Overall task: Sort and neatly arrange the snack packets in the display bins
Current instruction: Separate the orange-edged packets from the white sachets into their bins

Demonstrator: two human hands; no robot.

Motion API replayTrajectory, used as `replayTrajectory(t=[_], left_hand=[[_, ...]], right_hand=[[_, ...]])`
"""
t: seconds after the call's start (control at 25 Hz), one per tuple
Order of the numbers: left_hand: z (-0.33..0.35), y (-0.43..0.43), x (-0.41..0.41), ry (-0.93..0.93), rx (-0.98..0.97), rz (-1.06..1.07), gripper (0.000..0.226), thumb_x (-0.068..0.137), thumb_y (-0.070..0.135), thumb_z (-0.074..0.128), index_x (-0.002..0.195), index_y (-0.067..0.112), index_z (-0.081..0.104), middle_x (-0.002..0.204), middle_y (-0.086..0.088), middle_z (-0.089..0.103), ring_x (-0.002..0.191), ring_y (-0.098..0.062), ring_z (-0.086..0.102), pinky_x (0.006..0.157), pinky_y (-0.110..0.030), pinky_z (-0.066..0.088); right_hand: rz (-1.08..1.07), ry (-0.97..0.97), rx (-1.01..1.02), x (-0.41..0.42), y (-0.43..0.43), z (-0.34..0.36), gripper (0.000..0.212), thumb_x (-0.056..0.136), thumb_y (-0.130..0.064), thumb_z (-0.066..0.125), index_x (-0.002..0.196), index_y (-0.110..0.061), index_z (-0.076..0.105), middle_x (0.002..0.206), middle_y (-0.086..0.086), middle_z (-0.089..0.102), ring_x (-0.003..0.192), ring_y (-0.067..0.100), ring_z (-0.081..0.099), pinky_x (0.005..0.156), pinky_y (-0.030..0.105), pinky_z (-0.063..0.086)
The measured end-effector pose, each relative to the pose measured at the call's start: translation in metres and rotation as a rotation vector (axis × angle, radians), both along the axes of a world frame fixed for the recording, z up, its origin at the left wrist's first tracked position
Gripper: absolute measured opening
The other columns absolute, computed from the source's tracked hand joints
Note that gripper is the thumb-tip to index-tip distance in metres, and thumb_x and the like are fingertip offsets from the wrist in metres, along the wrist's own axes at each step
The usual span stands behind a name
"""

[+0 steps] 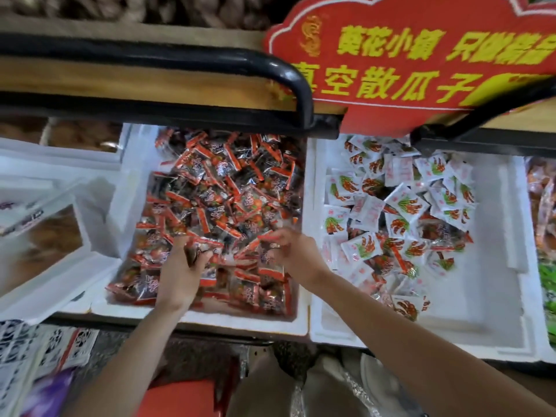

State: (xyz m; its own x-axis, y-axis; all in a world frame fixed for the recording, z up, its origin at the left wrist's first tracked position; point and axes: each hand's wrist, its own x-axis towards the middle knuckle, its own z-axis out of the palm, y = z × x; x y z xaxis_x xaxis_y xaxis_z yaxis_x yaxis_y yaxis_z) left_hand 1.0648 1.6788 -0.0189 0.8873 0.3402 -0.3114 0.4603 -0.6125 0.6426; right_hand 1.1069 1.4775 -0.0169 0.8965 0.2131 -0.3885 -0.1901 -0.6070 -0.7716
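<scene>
Left grip (180, 269) is curled round a small bunch of red-black packets (222, 188), knuckles up, low in the centre foam bin (135, 176). Right grip (296, 251) is just beside it in the same bin, fingertips pinching the red edge of 1 packet; blur hides the finer detail. Both forearms reach in over the near rim.

Far left: 1 white foam bin (60, 284), tilted, with brownish contents too blurred to name. The centre foam bin is packed with the red-black packets, loose at the back and laid flatter in rows at the front. The right foam bin (481, 296) holds white packets (406, 203) with red and green print, heaped toward its back and left, with a few dark red ones mixed in and the front right floor bare. At the far right edge there is a strip of orange and green packs (543, 206).

Above the bins, a black rail (270, 70) runs along a wooden shelf. A red sign (421, 70) with yellow characters hangs over the right bin.
</scene>
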Motion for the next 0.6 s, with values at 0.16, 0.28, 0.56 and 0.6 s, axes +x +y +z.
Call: replayTrajectory(t=[0.16, 0.28, 0.56, 0.6], left_hand=[[-0.004, 0.024, 0.023, -0.061, 0.170, -0.116, 0.048, 0.092, 0.000, 0.054, 0.137, 0.005, 0.037, 0.130, -0.016, 0.043, 0.121, -0.029, 0.048, 0.100, -0.033, 0.042], [-0.005, 0.006, 0.026, -0.165, 0.297, -0.259, 0.058, 0.083, -0.010, 0.053, 0.138, 0.006, 0.043, 0.136, -0.018, 0.036, 0.128, -0.027, 0.036, 0.111, -0.043, 0.034], [-0.032, -0.107, -0.001, -0.445, 0.205, -0.791, 0.029, 0.070, 0.000, 0.071, 0.096, 0.013, 0.063, 0.097, -0.004, 0.057, 0.093, -0.019, 0.046, 0.082, -0.036, 0.050], [-0.037, -0.126, -0.006, -0.408, 0.184, -0.881, 0.033, 0.069, -0.001, 0.073, 0.097, 0.013, 0.062, 0.098, -0.004, 0.057, 0.092, -0.020, 0.049, 0.079, -0.037, 0.053]], right_hand=[[0.006, -0.136, 0.020, 0.006, 0.016, -0.005, 0.037, 0.091, -0.005, 0.052, 0.126, -0.013, 0.048, 0.119, 0.005, 0.057, 0.104, 0.017, 0.058, 0.093, 0.028, 0.048], [-0.091, -0.191, 0.014, -0.016, -0.012, -0.009, 0.034, 0.093, -0.005, 0.049, 0.124, -0.017, 0.048, 0.123, 0.000, 0.049, 0.106, 0.010, 0.051, 0.094, 0.018, 0.042], [-0.295, 0.020, -0.392, -0.082, -0.148, -0.044, 0.041, 0.091, -0.007, 0.054, 0.130, -0.011, 0.043, 0.135, 0.009, 0.041, 0.117, 0.023, 0.048, 0.100, 0.028, 0.036], [-0.300, 0.083, -0.406, -0.085, -0.163, -0.049, 0.044, 0.091, -0.008, 0.055, 0.133, -0.010, 0.041, 0.137, 0.011, 0.040, 0.123, 0.026, 0.044, 0.102, 0.030, 0.034]])
